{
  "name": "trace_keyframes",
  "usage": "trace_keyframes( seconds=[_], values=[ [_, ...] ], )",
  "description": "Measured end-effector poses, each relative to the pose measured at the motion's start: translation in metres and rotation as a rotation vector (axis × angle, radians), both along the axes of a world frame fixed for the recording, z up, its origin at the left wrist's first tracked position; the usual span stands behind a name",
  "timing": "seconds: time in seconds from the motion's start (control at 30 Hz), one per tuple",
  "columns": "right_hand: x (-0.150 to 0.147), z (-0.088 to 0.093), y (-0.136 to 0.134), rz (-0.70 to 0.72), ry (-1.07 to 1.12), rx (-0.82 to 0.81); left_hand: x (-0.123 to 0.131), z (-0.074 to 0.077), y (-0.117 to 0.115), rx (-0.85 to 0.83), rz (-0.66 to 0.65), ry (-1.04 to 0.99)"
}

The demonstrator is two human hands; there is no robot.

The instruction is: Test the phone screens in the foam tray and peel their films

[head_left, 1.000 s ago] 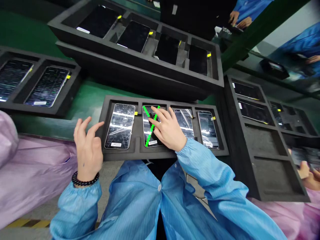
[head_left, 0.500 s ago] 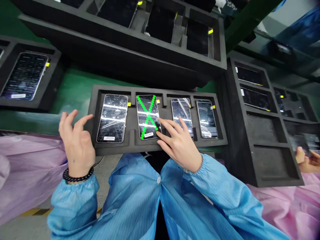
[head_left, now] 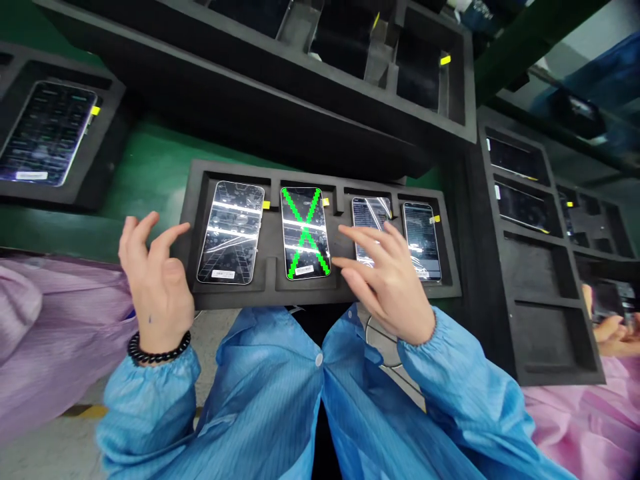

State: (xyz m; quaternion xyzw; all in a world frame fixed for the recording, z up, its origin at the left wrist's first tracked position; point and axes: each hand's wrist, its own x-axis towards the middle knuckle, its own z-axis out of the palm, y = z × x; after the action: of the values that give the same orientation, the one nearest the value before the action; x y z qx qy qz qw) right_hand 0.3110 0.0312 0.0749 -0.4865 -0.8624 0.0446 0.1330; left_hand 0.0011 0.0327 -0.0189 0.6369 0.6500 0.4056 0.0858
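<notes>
A black foam tray [head_left: 240,298] lies before me with several smartphones in its slots. The second smartphone [head_left: 294,230] from the left shows a full green X of thick blocky lines. Left of it is a smartphone [head_left: 233,233] with a line pattern on its screen. My right hand [head_left: 385,273] hovers over the third smartphone [head_left: 364,212], partly covering it, fingers apart and holding nothing. The rightmost smartphone [head_left: 424,240] shows lines of text. My left hand [head_left: 159,280] is raised by the tray's left end, fingers spread and empty.
A tall stack of black trays [head_left: 240,87] stands behind. At the left is another tray with a smartphone [head_left: 47,133]. On the right, a tray stack [head_left: 540,267] holds two phones in its upper slots. Beyond it, a co-worker's hands [head_left: 615,330] hold a dark device.
My right hand has moved right, off the second smartphone toward the third. The X's lower right stroke now reaches the corner. My left hand has kept its pose. The view has shifted slightly.
</notes>
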Motion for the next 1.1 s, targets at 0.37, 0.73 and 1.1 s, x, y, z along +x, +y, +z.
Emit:
trace_keyframes(
  seconds=[0.37, 0.73, 1.1],
  values=[
    [-0.078, -0.019, 0.107, 0.112, -0.086, -0.11, 0.006, -0.005, -0.003, 0.003, 0.099, -0.124],
    [-0.094, -0.037, 0.119, 0.108, -0.157, -0.009, 0.007, -0.004, -0.001, -0.017, 0.118, -0.172],
    [-0.109, -0.03, 0.089, 0.228, -0.182, -0.085, 0.007, -0.005, -0.002, -0.018, 0.104, -0.193]
  ],
)
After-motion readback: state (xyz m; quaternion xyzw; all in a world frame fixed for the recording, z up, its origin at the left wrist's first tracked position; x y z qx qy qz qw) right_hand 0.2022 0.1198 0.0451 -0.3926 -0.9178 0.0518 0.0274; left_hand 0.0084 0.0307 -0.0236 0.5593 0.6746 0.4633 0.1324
